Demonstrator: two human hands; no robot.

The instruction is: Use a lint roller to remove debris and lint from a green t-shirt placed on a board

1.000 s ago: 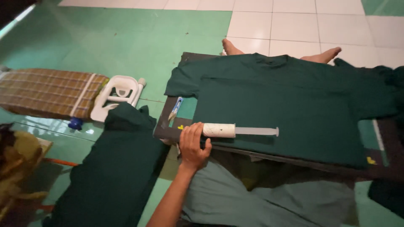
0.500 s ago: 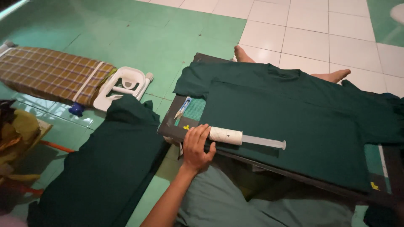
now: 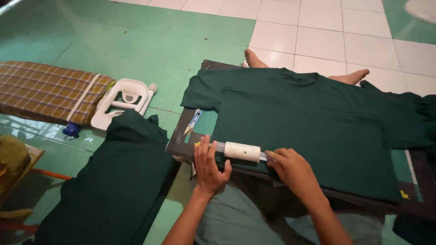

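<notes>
Roller: a white cylindrical lint roller (image 3: 242, 151) with a clear plastic handle lies on the near left part of the dark green cotton T-shirt (image 3: 309, 122), close to the shirt's near hem.
Long axis: runs left to right across the scene, nearly level, the right end sitting slightly nearer than the left. Which end is the handle cannot be told for sure, as both ends are covered by hands.
Left hand: the left hand (image 3: 209, 164) rests at the roller's left end, fingers stretched out flat and pointing far, thumb spread to the right under the roller. It touches the clear end rather than clasping it.
Right hand: the right hand (image 3: 290, 170) has its fingers curled loosely over the clear stub at the roller's right end, a light hold, not a tight fist.
Board: the shirt is spread flat on a dark rectangular board (image 3: 181, 136) with a green cutting mat showing at its left and right ends. A blue utility knife (image 3: 193, 122) lies on the mat just left of the shirt.
Edges: the roller sits just beside the board's near edge; the left hand is near the board's left corner.
Open room: far and right of the roller the shirt lies smooth and bare.
Surroundings: a second dark green folded garment (image 3: 113, 181) lies on the green tiled floor (image 3: 150, 41) to the left, below a white plastic iron rest (image 3: 122, 102) and a brown plaid padded ironing board (image 3: 45, 93). Two bare feet (image 3: 349, 78) show past the board's far edge.
</notes>
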